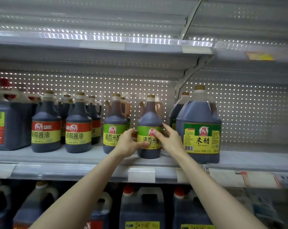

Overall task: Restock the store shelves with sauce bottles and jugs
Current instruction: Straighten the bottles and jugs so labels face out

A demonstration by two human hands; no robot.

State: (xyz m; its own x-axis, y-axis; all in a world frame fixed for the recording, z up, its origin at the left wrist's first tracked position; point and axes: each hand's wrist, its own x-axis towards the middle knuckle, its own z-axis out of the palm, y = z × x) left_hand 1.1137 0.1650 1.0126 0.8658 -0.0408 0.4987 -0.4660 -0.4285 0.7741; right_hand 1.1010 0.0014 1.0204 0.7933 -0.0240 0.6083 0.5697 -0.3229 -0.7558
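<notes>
Both hands are on one green-label bottle (149, 116), which stands upright near the front edge of the middle shelf (73, 156). The left grip (129, 143) is curled round the bottle's left side, thumb lying across the lower label. The right grip (170, 140) holds the right side, thumb pressed on the label and fingers reaching round behind. A twin bottle (114, 124) stands just beside it to the left, and past that are red-label bottles (45, 126) in rows. A large green-label jug (201, 129) stands close on the right. Lower jugs (142, 210) with red caps fill the shelf beneath.
</notes>
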